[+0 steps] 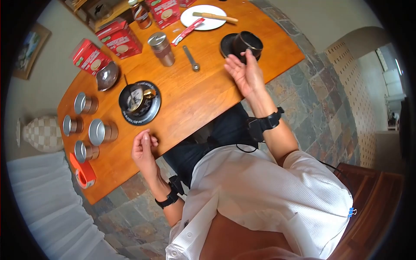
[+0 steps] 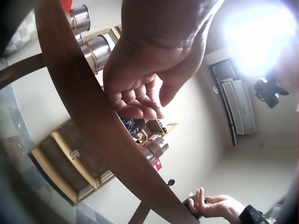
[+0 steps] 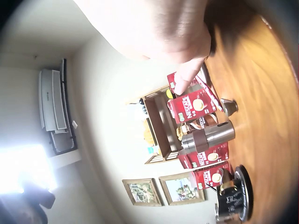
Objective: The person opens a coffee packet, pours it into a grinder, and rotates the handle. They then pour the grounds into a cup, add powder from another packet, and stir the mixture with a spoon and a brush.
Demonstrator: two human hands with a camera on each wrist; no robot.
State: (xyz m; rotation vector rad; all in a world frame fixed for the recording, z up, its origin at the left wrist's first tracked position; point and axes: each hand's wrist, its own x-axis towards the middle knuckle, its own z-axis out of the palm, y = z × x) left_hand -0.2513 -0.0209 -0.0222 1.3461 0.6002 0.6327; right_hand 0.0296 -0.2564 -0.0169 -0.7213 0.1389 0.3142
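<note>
My right hand [image 1: 248, 78] is beside a plain black cup [image 1: 250, 42] on a black saucer [image 1: 226, 44]. Its fingers are extended, and one digit overlaps the cup's near side in the head view. My left hand [image 1: 145, 151] rests at the table's near edge with loosely bent fingers and nothing in them. Beyond it, a black cup with a gold handle [image 1: 149, 93] stands on a black saucer with white lettering [image 1: 149, 118], a spoon leaning in it. In the right wrist view, the lettered cup [image 3: 229, 200] shows at the lower right.
Several metal tins [image 1: 103, 132] and an orange tape dispenser [image 1: 84, 171] sit at the left. Red Nescafe boxes [image 1: 119, 41], a glass bowl [image 1: 107, 77], a steel tumbler [image 1: 161, 50], a measuring spoon [image 1: 190, 58], a red sachet [image 1: 187, 32] and a white plate with a brush [image 1: 210, 26] stand farther back.
</note>
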